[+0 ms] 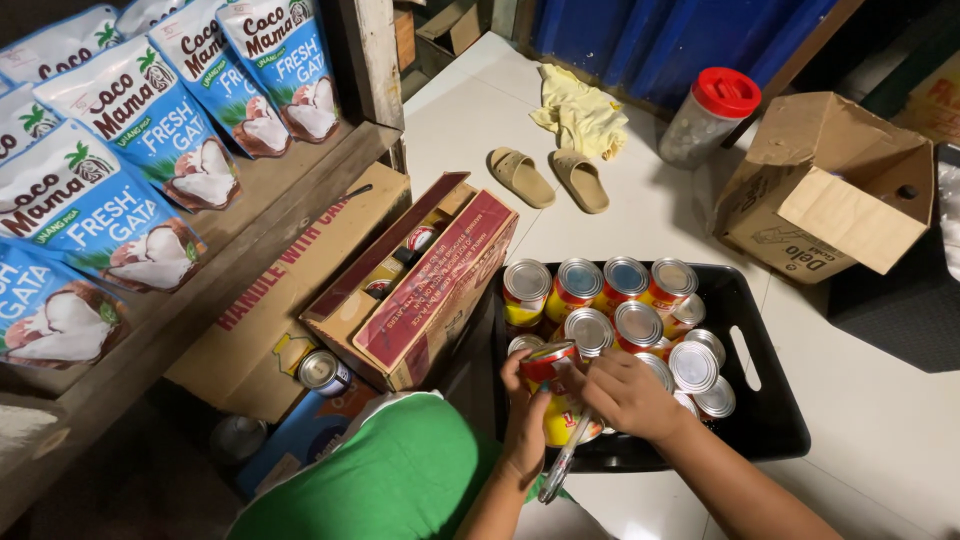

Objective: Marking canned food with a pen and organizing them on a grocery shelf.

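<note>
My left hand [524,420] grips a red and yellow can [552,385] held just above the near edge of a black plastic tray [765,400]. My right hand [625,392] rests on the top of that can and also holds a thin pen-like tool [562,462] that hangs down towards me. Several more cans with silver lids [620,310] stand packed together in the tray behind my hands. My green sleeve fills the lower middle of the view.
An open red and brown carton [415,285] with cans inside lies left of the tray, on flattened cardboard [270,310]. Blue and white pouches [120,160] line wooden shelves at left. Tan sandals [550,178], a yellow cloth, a red-lidded jar [708,118] and an open cardboard box [830,185] lie on the floor.
</note>
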